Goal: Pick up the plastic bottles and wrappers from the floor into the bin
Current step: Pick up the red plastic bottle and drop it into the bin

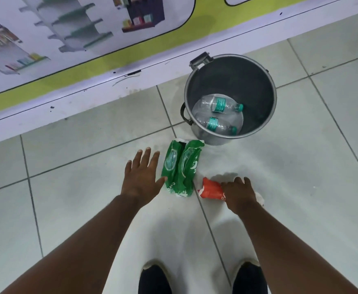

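A grey metal bin (256, 81) stands on the tiled floor near the wall, with two clear plastic bottles (220, 105) with teal labels lying in its bottom. In front of it lies a crumpled green wrapper (181, 168). My left hand (142, 175) hovers open just left of the green wrapper, thumb close to its lower edge. A red-orange wrapper (211, 188) lies to the right, and my right hand (238, 194) is closed over its right end, hiding part of it.
A white and green printed wall panel (89, 66) runs diagonally behind the bin. My two dark shoes (154, 279) stand at the bottom of the view. Pale floor tiles (312, 177) stretch to the right and left.
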A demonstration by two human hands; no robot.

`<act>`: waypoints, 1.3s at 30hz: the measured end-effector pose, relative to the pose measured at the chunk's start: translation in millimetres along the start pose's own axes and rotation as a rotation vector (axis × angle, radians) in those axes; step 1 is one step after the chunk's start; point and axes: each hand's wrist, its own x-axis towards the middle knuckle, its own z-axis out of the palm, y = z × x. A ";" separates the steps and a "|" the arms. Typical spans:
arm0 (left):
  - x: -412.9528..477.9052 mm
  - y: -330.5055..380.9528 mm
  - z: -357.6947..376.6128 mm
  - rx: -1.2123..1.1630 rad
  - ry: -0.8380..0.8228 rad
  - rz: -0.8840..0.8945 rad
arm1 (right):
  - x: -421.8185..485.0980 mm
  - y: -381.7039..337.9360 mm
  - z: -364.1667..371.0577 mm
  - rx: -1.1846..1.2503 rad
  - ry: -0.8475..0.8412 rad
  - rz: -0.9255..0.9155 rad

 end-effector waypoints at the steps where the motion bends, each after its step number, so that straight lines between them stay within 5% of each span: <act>1: -2.8 0.2 -5.0 -0.018 0.001 -0.022 | -6.8 1.4 -5.0 0.026 -0.010 0.011; 7: -39.4 27.7 -71.5 -0.101 0.031 -0.062 | -77.8 31.4 -70.0 0.366 0.159 0.058; 14: -62.2 85.8 -201.9 -0.161 0.189 0.010 | -154.5 77.3 -212.9 0.926 0.571 0.112; 22: -62.8 107.5 -275.3 -0.181 0.313 0.043 | -156.2 80.4 -355.4 1.126 0.916 0.100; 25: -61.8 105.4 -272.4 -0.178 0.313 0.043 | -133.6 85.0 -357.0 1.086 0.813 0.083; 30: -63.2 91.2 -247.8 -0.177 0.276 0.032 | -97.7 103.5 -311.7 0.811 0.325 0.240; 39: -70.1 68.8 -192.0 -0.218 0.175 -0.035 | -134.5 50.4 -228.1 0.803 0.608 0.032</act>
